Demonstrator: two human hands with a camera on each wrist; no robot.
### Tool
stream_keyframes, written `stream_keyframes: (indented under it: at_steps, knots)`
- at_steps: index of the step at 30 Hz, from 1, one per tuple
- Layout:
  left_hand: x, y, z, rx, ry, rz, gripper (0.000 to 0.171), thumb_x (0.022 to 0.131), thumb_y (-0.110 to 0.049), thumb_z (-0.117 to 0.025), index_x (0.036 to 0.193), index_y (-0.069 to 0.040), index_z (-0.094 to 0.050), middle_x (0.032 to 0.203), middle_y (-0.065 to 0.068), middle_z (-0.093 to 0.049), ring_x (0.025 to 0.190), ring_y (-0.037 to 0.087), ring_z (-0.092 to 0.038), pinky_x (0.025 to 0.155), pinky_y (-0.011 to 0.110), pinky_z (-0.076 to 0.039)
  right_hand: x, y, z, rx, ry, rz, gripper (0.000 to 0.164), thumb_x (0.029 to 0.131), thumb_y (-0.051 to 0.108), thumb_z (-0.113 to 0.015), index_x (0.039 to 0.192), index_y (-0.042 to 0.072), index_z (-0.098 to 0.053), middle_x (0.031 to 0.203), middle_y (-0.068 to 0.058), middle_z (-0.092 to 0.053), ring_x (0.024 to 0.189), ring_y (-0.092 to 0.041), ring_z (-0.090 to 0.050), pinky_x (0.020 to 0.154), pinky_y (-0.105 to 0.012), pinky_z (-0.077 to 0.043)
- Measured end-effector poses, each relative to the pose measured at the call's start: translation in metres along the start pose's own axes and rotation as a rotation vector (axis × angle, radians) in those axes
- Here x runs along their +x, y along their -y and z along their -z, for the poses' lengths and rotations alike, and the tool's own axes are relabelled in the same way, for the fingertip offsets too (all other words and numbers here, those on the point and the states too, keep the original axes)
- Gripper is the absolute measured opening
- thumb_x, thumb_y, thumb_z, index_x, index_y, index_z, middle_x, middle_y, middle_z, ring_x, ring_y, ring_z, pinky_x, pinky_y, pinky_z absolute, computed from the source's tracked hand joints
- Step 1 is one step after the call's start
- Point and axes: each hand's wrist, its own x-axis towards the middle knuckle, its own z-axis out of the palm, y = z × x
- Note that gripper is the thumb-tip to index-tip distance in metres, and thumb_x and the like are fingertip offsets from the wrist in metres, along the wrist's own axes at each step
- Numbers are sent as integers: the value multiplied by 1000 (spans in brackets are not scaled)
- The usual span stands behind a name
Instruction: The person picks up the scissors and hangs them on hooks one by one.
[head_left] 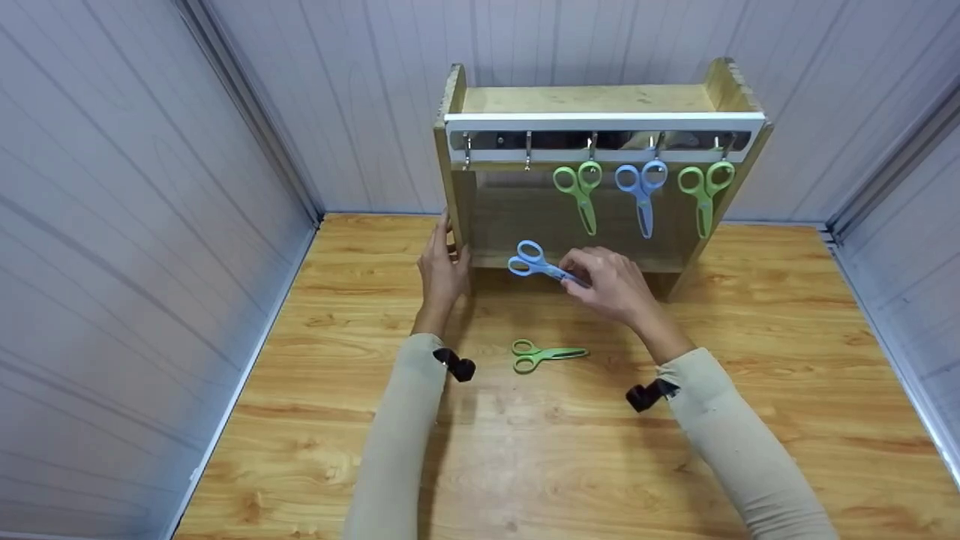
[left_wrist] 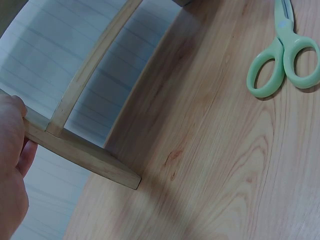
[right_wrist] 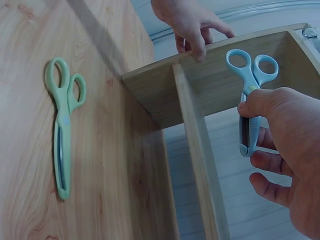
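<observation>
In the head view my right hand (head_left: 611,285) pinches blue scissors (head_left: 534,260) by the blades, in front of the wooden shelf (head_left: 581,97). Their handle rings point up and left, as the scissors (right_wrist: 251,75) also show in the right wrist view. My left hand (head_left: 442,270) grips the side panel (left_wrist: 85,155) of the shelf, thumb and fingers on either face of the board. Green scissors (head_left: 551,354) lie on the floor between my forearms, handles to the left. Green scissors (head_left: 583,196), blue scissors (head_left: 642,196) and more green scissors (head_left: 703,196) hang from hooks.
A white-edged hook rail (head_left: 547,141) spans the shelf's upper front. Its two leftmost hooks, including the second hook (head_left: 528,150), carry nothing. Pale panelled walls (head_left: 135,225) stand left, behind and right of the wood-patterned floor (head_left: 525,465).
</observation>
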Motion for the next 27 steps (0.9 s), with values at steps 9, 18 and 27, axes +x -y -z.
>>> stream_keyframes:
  at_steps: [9,18,27]
  knots:
    - [1,2,-1,-4,-15,-7,66,105,1,-72,167,-3,-49,150,28,-69,106,45,-85,88,48,-74,6,6,5,1,-20,-3,18,102,19,-79,116,8,-78,104,-15,-79,95,-35,-72,78,-49,-60]
    - [0,1,-1,-9,-7,1,67,104,1,-72,166,-5,-49,148,28,-70,106,45,-85,89,49,-74,11,11,8,17,-39,10,17,102,18,-79,116,7,-77,99,-15,-76,91,-33,-69,76,-41,-54]
    - [1,2,-1,0,-2,9,68,105,-1,-72,168,-6,-48,149,27,-70,107,44,-85,90,48,-74,17,16,11,30,-61,19,17,102,17,-78,115,7,-77,98,-15,-76,90,-33,-68,76,-39,-53]
